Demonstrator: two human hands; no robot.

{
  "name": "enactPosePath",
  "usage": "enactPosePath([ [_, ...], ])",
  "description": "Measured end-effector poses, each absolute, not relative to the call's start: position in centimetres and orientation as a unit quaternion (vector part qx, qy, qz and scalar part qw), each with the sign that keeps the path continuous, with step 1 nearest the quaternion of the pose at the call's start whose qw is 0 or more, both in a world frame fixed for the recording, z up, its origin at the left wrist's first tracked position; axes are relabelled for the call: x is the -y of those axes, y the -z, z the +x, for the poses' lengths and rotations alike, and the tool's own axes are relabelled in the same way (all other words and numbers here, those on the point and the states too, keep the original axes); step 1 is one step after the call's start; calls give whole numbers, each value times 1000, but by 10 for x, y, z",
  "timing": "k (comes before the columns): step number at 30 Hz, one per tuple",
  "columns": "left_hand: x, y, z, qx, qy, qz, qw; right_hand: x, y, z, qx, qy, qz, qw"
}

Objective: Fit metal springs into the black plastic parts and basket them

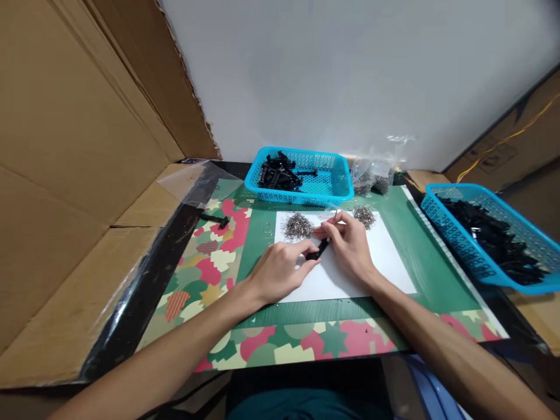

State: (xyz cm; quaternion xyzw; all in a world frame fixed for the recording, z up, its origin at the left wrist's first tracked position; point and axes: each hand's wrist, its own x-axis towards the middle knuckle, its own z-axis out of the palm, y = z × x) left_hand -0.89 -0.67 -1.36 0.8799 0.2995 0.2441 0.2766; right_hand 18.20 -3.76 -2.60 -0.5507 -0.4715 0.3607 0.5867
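Observation:
My left hand (280, 269) rests on a white sheet (389, 262) and pinches a small black plastic part (315, 252) between thumb and fingers. My right hand (350, 245) meets it from the right, fingertips closed on a thin metal pin (335, 217) held at the top of the black part. Two heaps of small metal pins lie on the sheet, one (297, 226) just beyond my left hand, the other (364, 216) beyond my right hand.
A blue basket (339, 178) with black parts stands at the back. A second blue basket (455, 233) full of black parts sits at the right. Clear bags (371, 172) lie between them. A loose black part (216, 220) lies on the patterned mat at the left. Cardboard walls rise at the left.

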Motion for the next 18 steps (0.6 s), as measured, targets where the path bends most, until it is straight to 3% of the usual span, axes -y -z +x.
enactPosePath([
  [6,3,7,-11,-311,-285,841,338,33,14,197,435,-351,-518,648],
  [13,-7,0,-7,-334,-345,741,469,24,7,209,494,-407,-506,577],
  [18,-13,3,-8,-345,-374,721,471,22,5,208,490,-492,-477,539],
])
